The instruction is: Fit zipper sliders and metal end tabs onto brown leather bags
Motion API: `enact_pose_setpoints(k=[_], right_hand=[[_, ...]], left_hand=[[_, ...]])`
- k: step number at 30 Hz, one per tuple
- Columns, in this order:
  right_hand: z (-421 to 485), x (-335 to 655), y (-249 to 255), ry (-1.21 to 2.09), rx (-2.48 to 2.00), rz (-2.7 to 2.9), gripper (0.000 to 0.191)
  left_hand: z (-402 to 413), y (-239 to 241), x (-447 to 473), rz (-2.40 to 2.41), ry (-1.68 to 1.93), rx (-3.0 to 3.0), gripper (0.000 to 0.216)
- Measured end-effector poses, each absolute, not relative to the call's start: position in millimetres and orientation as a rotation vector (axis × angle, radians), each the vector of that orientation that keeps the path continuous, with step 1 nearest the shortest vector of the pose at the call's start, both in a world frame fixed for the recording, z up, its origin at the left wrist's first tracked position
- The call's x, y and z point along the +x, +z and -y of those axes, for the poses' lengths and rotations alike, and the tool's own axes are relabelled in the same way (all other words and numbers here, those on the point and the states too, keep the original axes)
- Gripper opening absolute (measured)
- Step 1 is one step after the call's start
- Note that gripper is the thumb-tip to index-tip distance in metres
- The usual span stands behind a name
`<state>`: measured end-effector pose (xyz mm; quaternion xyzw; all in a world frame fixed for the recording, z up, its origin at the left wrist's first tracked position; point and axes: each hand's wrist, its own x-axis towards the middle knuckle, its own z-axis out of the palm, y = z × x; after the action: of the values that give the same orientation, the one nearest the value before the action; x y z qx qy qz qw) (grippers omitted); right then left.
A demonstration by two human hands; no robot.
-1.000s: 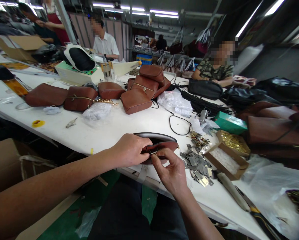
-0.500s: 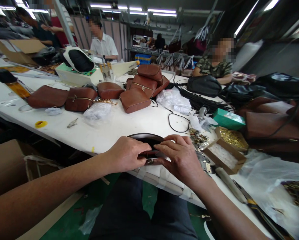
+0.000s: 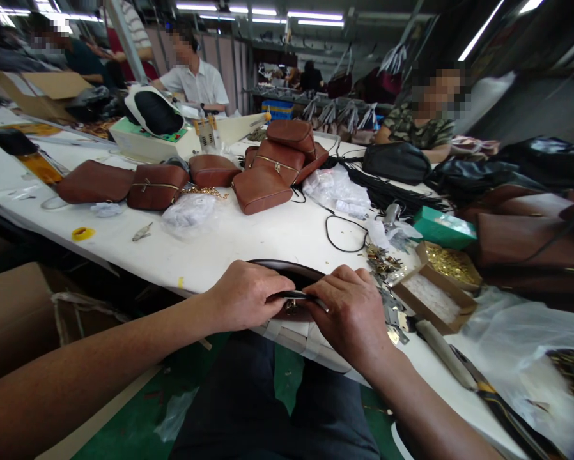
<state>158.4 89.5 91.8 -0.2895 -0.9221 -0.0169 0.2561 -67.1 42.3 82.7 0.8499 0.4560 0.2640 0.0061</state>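
Note:
A dark brown leather bag (image 3: pixel 287 263) stands at the table's near edge with its mouth open, its far rim curving up behind my fingers. My left hand (image 3: pixel 251 294) pinches the near rim between thumb and fingers from the left. From the right, my right hand (image 3: pixel 347 303) grips the same rim, thumb in front and fingers curled over it. Between the two hands, a small metal fitting (image 3: pixel 291 308) hangs on the bag's near side. The bag's lower part and inside are mostly hidden by my hands.
Brown bags (image 3: pixel 263 188) are piled across the white table. To the right lie metal fittings (image 3: pixel 383 262), a box of gold parts (image 3: pixel 452 263) and pliers (image 3: pixel 491 393). A cardboard box (image 3: pixel 13 313) stands low at left. A person in camouflage (image 3: pixel 418 128) sits opposite.
My right hand has closed from loosely spread fingers onto the bag's near rim. The rim is now drawn up between both hands. The view has shifted slightly.

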Motion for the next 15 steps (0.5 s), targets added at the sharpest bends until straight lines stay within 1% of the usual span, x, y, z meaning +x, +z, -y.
enact_pose_setpoints(k=[5, 10, 15], right_hand=[[-87, 158, 91, -0.059, -0.736, 2.513, 0.014], [-84, 160, 88, -0.073, -0.719, 2.496, 0.018], [-80, 160, 85, -0.070, -0.724, 2.484, 0.019]], left_hand=[[-40, 80, -69, -1.404, 0.878, 2.653, 0.013], [-33, 75, -69, -1.594, 0.971, 2.575, 0.013], [-28, 70, -69, -1.523, 1.075, 2.601, 0.007]])
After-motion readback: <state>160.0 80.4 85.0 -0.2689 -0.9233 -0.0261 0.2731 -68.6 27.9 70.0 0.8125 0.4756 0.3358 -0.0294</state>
